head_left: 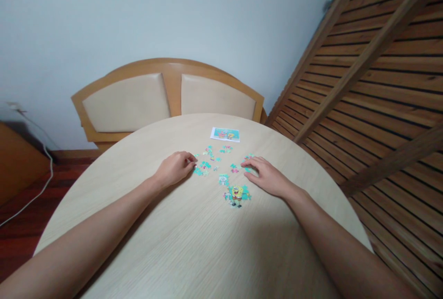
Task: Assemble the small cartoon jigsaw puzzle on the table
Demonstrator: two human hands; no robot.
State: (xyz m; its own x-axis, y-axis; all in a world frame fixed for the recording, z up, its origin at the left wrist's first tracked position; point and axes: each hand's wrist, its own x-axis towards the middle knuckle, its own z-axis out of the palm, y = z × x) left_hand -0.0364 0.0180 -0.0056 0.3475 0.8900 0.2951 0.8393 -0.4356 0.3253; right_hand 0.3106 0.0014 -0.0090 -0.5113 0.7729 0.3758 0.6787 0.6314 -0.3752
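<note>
Several small teal jigsaw pieces (pixel 211 160) lie scattered on a round pale wooden table (pixel 194 243). A joined cluster with a yellow cartoon figure (pixel 237 194) lies nearest me. My left hand (pixel 176 168) rests on the table with its fingers curled, fingertips pinched at a teal piece (pixel 198 171). My right hand (pixel 266 176) lies flat, fingers stretched out, fingertips touching a loose piece (pixel 248 169). A small reference picture card (pixel 225 134) lies at the table's far side.
Behind the table stands a wooden bench back with two cream cushions (pixel 166 98). A slatted wooden frame (pixel 377 86) leans at the right. At the left are a wooden cabinet (pixel 17 160) and a white cable (pixel 41 183) over a dark red floor.
</note>
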